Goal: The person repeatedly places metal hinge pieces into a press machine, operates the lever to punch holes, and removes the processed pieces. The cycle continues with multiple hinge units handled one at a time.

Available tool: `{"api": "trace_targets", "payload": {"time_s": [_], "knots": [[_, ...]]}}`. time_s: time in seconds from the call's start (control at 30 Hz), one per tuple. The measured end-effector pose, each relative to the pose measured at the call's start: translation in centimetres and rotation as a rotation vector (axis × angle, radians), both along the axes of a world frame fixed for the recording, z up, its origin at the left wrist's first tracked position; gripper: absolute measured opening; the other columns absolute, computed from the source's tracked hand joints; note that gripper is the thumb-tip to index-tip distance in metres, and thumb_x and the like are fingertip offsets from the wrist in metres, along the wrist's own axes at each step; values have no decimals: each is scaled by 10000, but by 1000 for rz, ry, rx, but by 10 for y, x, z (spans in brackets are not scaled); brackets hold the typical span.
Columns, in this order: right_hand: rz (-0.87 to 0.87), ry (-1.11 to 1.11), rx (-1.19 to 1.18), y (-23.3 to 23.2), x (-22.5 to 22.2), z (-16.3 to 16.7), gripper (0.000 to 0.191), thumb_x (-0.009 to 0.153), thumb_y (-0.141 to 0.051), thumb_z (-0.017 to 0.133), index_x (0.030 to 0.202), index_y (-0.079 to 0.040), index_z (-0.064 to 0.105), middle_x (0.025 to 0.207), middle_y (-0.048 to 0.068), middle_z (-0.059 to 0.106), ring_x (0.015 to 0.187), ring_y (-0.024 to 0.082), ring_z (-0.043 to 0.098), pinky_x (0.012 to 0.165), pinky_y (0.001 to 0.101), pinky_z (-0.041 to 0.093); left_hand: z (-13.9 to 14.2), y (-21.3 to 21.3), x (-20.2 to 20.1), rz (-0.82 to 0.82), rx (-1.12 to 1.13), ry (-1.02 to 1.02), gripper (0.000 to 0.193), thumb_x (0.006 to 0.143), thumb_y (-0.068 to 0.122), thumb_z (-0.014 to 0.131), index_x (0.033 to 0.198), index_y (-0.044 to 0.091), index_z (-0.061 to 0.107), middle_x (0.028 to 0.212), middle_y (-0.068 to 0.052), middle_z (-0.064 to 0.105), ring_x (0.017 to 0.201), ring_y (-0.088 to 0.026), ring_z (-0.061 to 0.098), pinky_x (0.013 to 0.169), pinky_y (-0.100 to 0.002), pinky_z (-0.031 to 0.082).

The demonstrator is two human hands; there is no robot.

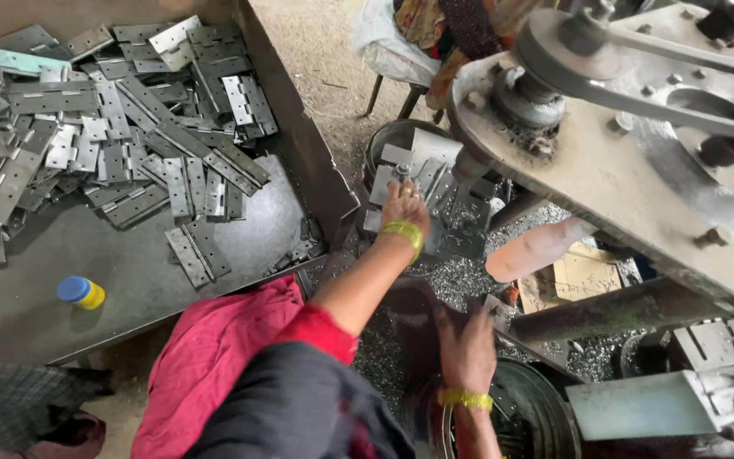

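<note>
Hinge plates [422,174] at machine bed, under left hand [403,206]; hand presses flat on them, fingers spread, not clenched. Right hand [466,350] blurred, over dark round bin [545,408]; grip cannot tell. Large heap of hinges [112,127] in metal tray [129,289], far side; near corner bare but blue-capped bottle [81,292]. Much stock apparently left.

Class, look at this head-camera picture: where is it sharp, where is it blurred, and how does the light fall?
Head view: the pile of metal hinges in the tray is sharp under soft, even daylight with faint shine; the right hand is smeared by motion blur; the left hand is fairly crisp; the machine's belt wheel looms large and soft at the frame edge.
</note>
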State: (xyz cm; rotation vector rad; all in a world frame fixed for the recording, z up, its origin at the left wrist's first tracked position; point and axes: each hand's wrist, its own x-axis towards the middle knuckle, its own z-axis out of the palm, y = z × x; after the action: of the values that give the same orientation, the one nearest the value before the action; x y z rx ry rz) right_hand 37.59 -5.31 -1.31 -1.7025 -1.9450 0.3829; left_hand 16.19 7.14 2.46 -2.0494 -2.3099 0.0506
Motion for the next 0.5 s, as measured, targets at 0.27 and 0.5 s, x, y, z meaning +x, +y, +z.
{"api": "trace_targets", "payload": {"time_s": [0.27, 0.5], "knots": [[62, 210, 206, -10, -33, 89, 421, 935, -250, 700, 1264, -12, 586, 1180, 216, 618, 1078, 407, 615, 891, 501, 481, -49, -106, -12, -403, 533, -138, 342, 912, 246, 574, 1200, 74, 636, 1425, -118, 590, 1380, -257, 521, 1164, -476, 372], [33, 164, 259, -3, -25, 73, 420, 949, -265, 713, 1238, 18, 599, 1211, 259, 610, 1156, 456, 569, 940, 534, 454, -15, -25, 10, -424, 367, -235, 178, 1083, 157, 508, 1181, 116, 651, 1415, -99, 626, 1225, -229, 624, 1121, -448, 438]]}}
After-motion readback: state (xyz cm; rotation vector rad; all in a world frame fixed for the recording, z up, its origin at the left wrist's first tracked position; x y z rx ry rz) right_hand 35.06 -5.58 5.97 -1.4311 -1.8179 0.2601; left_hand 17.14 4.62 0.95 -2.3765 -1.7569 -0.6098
